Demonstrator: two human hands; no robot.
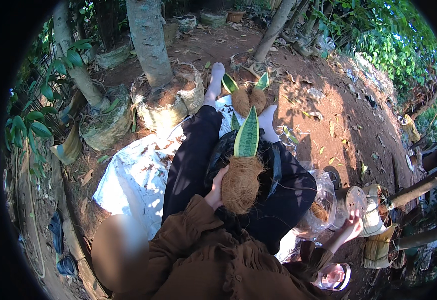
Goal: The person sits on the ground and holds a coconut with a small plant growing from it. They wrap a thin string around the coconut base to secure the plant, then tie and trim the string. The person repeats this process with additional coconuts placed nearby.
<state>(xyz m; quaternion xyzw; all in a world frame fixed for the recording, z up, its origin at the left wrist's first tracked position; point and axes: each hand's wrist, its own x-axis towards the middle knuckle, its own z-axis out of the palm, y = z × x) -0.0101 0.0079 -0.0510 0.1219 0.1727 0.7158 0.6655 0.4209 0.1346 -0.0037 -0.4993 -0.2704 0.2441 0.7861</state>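
My left hand (pixel 217 189) is closed around the side of a coir-wrapped root ball (pixel 241 186) above my lap. A snake plant leaf (pixel 247 135), green with yellow edges, stands up from the ball. Off to the right, my right hand (pixel 349 229) is raised beside a round grey disc with small holes (pixel 356 200). Its fingers are drawn together, and whatever they may pinch is too small to make out. Between my feet rest two more coir balls (pixel 241 102) with snake plant leaves. Dark plastic (pixel 222 152) lies across my lap.
A white woven sheet (pixel 133 175) spreads under my legs at left. Clear plastic bag (pixel 323 192) holding coir (pixel 319 212) sits by my right knee. Trees stand in sack planters (pixel 166 112) ahead. A pink container (pixel 332 276) is lower right; sandals (pixel 56 232) lie at far left.
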